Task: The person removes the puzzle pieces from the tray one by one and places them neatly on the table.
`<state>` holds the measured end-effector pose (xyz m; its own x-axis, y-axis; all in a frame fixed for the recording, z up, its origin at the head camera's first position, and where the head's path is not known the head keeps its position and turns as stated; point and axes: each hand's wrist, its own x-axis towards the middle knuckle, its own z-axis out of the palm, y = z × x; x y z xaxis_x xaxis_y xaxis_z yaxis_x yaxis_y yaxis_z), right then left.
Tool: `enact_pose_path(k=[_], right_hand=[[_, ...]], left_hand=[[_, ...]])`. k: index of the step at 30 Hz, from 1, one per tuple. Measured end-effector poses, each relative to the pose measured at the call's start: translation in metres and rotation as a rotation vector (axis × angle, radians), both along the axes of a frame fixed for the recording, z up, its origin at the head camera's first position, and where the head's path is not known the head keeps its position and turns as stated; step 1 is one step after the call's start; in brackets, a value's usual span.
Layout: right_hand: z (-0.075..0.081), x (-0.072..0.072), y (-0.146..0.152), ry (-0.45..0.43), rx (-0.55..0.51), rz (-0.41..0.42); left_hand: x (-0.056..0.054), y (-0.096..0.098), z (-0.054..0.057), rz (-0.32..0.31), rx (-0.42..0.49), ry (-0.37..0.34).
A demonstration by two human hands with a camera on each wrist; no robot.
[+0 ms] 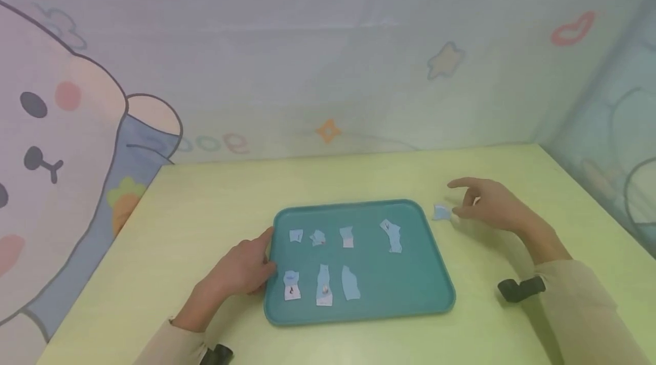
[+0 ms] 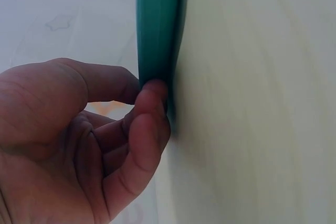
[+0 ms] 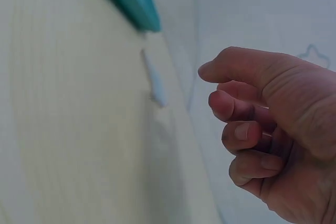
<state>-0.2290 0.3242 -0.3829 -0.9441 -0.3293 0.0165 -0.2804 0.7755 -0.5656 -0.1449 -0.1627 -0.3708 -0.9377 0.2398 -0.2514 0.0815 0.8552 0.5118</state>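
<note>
A teal tray [image 1: 405, 291] lies on the table with several torn pale-blue paper scraps on it in two rows. The lower row has three, among them a long strip [image 1: 324, 286] with a white end; a bent scrap [image 1: 393, 236] sits alone at the upper right. At the tray's left edge my left hand [image 1: 243, 267] grips the rim, thumb on one side and fingers on the other, as the left wrist view [image 2: 84, 140] shows. Beyond the right rim, one loose paper scrap [image 1: 442, 212] lies on the table. My right hand [image 1: 492, 204] hovers beside it, fingers loosely bent, holding nothing.
The pale yellow table [image 1: 215, 194] extends around the tray. A printed cloth [image 1: 287, 69] with a bear and stars hangs behind and at the sides. Dark wrist devices [image 1: 520, 289] sit at both sleeves.
</note>
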Motion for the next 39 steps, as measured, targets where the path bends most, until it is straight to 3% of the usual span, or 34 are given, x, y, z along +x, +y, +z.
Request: enact_pose_path(k=[7, 14, 21, 29, 39], right_hand=[[0.026, 0.023, -0.040, 0.052, -0.016, 0.035], [0.041, 0.045, -0.097, 0.051, -0.014, 0.203], [0.028, 0.063, -0.146, 0.036, 0.036, 0.400], [0.010, 0.074, -0.164, -0.008, 0.079, 0.401], [-0.002, 0.079, -0.175, -0.048, 0.103, 0.429]], left_hand=[[-0.005, 0.000, -0.002, -0.030, -0.012, 0.012], [-0.013, 0.004, 0.005, -0.054, -0.046, 0.014], [-0.013, 0.004, 0.008, -0.047, -0.061, -0.006], [-0.007, 0.004, 0.006, -0.030, -0.034, -0.044], [-0.002, 0.001, 0.001, -0.021, -0.048, -0.049]])
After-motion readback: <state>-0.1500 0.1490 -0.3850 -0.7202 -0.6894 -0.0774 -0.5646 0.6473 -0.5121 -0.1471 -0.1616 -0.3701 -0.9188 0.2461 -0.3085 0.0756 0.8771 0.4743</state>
